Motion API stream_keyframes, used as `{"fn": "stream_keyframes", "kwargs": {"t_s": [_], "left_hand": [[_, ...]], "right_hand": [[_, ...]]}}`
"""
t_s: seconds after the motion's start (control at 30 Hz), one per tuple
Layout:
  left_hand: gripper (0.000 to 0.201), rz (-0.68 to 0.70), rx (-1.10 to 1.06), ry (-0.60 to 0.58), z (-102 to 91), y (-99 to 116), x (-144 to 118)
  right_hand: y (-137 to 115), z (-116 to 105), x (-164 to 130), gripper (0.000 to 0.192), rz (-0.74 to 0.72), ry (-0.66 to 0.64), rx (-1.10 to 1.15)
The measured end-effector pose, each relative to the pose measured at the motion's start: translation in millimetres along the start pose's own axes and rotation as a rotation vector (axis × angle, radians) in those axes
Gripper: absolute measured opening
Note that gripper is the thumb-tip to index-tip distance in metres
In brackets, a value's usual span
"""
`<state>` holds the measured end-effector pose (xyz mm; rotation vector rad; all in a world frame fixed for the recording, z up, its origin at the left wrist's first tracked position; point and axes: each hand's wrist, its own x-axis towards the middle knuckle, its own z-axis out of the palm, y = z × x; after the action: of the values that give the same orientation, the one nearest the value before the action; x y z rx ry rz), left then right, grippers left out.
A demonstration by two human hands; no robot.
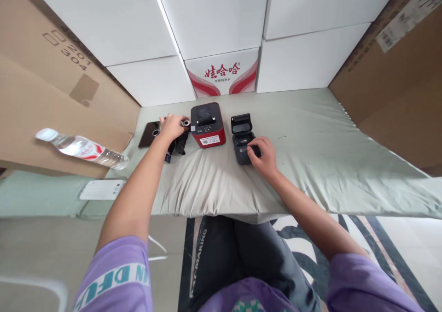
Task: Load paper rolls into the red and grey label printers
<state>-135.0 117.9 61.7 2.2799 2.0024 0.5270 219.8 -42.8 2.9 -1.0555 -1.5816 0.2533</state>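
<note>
The person sits at the near edge of a cloth-covered surface [311, 155], both arms reaching forward, so the work sits within easy reach just ahead of the knees. The right hand [263, 154] rests on the near right corner of a small black printer [242, 141], fingers curled down against its body, seemingly to steady it; the printer's lid stands open toward twelve o'clock, exposing the paper bay, though what lies inside is too dark to read. At about nine o'clock from it stands a red printer [207, 125], closed, label facing the person. The left hand [171, 126] lies at nine o'clock from the red printer, fingers closed around a small roll [186, 123] whose pale end shows at the fingertips; a second ring-like end at the thumb side is hard to identify. Beneath that hand lies a dark bundle [179, 145], perhaps a cable or pouch; its form cannot be told. A dark flat slab [148, 134] is partly covered by the hand. A water bottle [81, 148] lies on a cardboard box [51, 95] at far nine o'clock, and a white card [101, 190] below it is unreadable.
</note>
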Motion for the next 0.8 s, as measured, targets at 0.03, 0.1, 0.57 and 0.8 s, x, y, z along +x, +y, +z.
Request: {"fn": "stream_keyframes", "kwargs": {"t_s": [0.03, 0.1, 0.57, 0.8], "left_hand": [[0.028, -0.015, -0.074, 0.049, -1.0, -0.4, -1.1], [0.03, -0.077, -0.306, 0.176, -5.3, -1.1, -7.1], [0.042, -0.166, -1.516, 0.371, -1.1, 64.9, -70.1], [0.039, 0.078, -1.479, 0.052, 58.9, 135.2, -72.6]], "right_hand": [[-0.3, -0.1, 0.1, 0.005, 0.006, 0.0, 0.003], [-1.0, -0.6, 0.3, 0.005, 0.018, 0.001, 0.009], [2.1, -0.7, 2.9, 0.007, 0.052, 0.032, 0.038], [2.2, -2.0, 4.7, 0.009, 0.097, 0.018, 0.032]]}}
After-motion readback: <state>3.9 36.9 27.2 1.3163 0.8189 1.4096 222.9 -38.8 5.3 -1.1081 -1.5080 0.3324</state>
